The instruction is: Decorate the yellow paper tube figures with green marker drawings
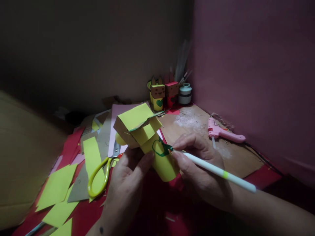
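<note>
My left hand [131, 173] is closed around a yellow paper figure [163, 165], which has a cylinder body and a box-shaped head and is tilted. On the body, a green heart outline [158, 147] is partly filled in. Pinched in my right hand [200, 164] is a white marker [209, 167] with a yellow-green band, its green tip end at the right side of the outline. Beside my left hand lie yellow-handled scissors [92, 183], partly covered by it and the figure.
Yellow paper pieces [57, 185] and red paper [71, 146] lie at left. At right is a pink glue gun [225, 132] with its cord. Toward the back stand a yellow paper figure [157, 98], a red paper figure [171, 93] and a blue-grey jar [185, 93].
</note>
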The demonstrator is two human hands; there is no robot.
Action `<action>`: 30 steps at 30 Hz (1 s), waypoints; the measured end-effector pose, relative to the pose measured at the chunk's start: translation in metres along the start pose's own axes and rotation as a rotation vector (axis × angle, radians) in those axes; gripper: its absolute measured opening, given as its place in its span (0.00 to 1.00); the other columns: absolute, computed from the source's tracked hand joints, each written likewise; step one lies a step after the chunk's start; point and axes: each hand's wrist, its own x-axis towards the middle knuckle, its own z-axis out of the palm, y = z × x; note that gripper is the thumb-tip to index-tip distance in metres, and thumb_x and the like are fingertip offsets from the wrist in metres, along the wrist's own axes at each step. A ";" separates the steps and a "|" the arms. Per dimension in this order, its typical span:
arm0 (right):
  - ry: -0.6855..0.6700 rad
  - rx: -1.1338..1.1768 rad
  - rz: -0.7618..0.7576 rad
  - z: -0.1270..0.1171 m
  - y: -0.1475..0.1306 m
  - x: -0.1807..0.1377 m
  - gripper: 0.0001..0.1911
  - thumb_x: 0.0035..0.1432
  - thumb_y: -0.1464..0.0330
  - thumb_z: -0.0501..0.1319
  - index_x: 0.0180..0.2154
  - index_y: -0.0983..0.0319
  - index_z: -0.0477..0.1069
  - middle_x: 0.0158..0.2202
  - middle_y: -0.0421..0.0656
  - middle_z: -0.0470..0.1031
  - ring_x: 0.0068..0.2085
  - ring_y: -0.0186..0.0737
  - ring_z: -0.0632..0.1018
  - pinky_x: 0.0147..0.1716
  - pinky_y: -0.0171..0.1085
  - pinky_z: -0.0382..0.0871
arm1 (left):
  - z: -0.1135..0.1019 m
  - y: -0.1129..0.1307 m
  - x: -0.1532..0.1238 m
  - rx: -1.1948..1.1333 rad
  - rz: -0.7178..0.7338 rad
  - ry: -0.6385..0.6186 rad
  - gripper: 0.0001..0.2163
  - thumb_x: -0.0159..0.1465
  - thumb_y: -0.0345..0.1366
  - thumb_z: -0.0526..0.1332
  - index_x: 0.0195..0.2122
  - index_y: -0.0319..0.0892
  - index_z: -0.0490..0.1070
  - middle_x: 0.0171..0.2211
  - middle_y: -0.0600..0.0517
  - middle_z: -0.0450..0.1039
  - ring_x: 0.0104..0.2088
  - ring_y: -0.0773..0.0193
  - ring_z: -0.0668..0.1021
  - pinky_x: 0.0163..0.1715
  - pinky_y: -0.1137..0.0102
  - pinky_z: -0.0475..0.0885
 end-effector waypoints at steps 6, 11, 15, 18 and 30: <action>-0.027 0.057 0.013 -0.001 0.000 0.000 0.05 0.64 0.71 0.64 0.36 0.55 0.72 0.26 0.35 0.69 0.25 0.33 0.67 0.24 0.34 0.61 | 0.000 0.000 -0.002 0.020 -0.010 0.026 0.21 0.59 0.46 0.75 0.51 0.44 0.79 0.49 0.44 0.83 0.53 0.45 0.82 0.53 0.57 0.79; -0.012 0.016 0.013 -0.001 -0.002 -0.001 0.05 0.65 0.71 0.64 0.38 0.54 0.73 0.23 0.33 0.67 0.23 0.32 0.65 0.22 0.33 0.60 | 0.001 0.002 -0.003 -0.003 -0.027 0.022 0.22 0.59 0.46 0.75 0.52 0.44 0.79 0.49 0.44 0.83 0.54 0.45 0.81 0.53 0.58 0.79; -0.007 0.005 0.019 -0.002 -0.002 -0.001 0.05 0.65 0.71 0.65 0.39 0.54 0.73 0.24 0.34 0.68 0.24 0.32 0.66 0.22 0.33 0.61 | 0.002 0.003 -0.001 -0.017 -0.037 0.020 0.23 0.59 0.45 0.76 0.53 0.43 0.79 0.49 0.44 0.83 0.54 0.45 0.82 0.53 0.58 0.79; -0.024 0.024 0.021 -0.002 -0.001 -0.001 0.04 0.66 0.70 0.64 0.39 0.54 0.73 0.26 0.34 0.69 0.25 0.33 0.67 0.23 0.33 0.61 | 0.001 0.003 -0.002 -0.015 -0.036 0.007 0.22 0.59 0.44 0.75 0.53 0.44 0.79 0.49 0.44 0.83 0.54 0.46 0.81 0.54 0.58 0.79; 0.001 -0.016 0.001 -0.001 -0.003 -0.001 0.03 0.65 0.68 0.66 0.38 0.55 0.73 0.26 0.35 0.70 0.25 0.34 0.68 0.23 0.34 0.63 | 0.001 0.002 -0.003 -0.022 -0.022 -0.021 0.23 0.61 0.43 0.75 0.56 0.44 0.78 0.53 0.43 0.82 0.56 0.44 0.81 0.54 0.57 0.80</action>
